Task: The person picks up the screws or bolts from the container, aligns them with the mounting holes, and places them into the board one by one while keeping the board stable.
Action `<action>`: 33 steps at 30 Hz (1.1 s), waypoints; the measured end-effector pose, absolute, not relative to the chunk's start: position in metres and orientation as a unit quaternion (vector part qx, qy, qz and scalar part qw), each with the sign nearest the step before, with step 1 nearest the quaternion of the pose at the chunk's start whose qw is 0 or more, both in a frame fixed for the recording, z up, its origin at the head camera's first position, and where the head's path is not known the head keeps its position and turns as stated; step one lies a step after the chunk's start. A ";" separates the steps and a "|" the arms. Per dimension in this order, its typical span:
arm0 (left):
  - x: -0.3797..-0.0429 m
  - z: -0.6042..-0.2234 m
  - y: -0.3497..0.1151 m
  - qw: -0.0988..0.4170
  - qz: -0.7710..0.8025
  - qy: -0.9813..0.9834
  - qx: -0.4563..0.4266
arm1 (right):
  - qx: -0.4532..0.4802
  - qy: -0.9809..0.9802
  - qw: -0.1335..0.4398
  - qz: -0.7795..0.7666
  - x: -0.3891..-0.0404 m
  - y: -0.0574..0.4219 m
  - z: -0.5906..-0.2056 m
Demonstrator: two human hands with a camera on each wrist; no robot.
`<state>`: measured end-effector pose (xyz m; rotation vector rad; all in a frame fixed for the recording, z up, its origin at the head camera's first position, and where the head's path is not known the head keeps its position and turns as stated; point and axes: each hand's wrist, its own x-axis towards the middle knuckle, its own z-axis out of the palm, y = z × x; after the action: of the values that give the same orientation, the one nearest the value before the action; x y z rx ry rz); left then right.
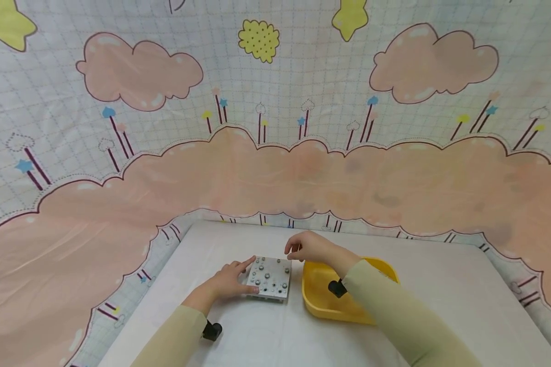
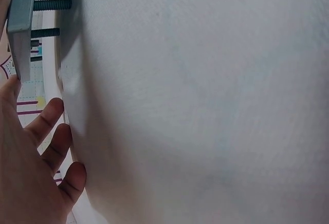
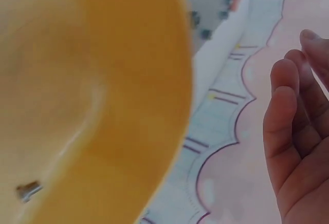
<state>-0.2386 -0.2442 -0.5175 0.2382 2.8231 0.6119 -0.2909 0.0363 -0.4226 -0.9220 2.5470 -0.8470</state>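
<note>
A square metal plate [image 1: 272, 278], set with several bolts and screws, lies face up at the middle of the white table. Threaded bolt ends [image 2: 51, 4] stick out under it, close over the tabletop. My left hand [image 1: 227, 281] grips its left side, thumb at the near corner and index finger at the far one. The other left fingers are spread by the table. Just beyond the plate's far right corner hovers my right hand [image 1: 309, 247], fingers loosely bent. No object shows between the right fingers [image 3: 284, 75] in the right wrist view.
To the right of the plate stands a yellow tray [image 1: 323, 312], partly under my right forearm. One small screw [image 3: 29, 190] lies in it. A patterned cloth [image 1: 275, 176] with clouds and stars hangs behind the table [image 1: 239, 336].
</note>
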 end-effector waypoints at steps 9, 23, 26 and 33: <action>-0.237 -0.518 -0.244 0.106 0.212 0.967 0.094 | -0.302 0.902 0.134 -0.279 -0.287 0.085 -0.442; -0.238 -0.517 -0.243 0.111 0.207 0.968 0.091 | -0.256 0.924 0.146 -0.244 -0.280 0.145 -0.463; -0.237 -0.516 -0.243 0.112 0.210 0.967 0.091 | -0.247 0.928 0.153 -0.233 -0.280 0.148 -0.465; -0.239 -0.519 -0.241 0.113 0.208 0.967 0.096 | -0.260 0.939 0.148 -0.171 -0.282 0.153 -0.474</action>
<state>-0.2392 -0.2414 -0.5189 0.2828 2.8359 0.6111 -0.2817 0.1533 -0.4740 -0.7474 2.7011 -0.4913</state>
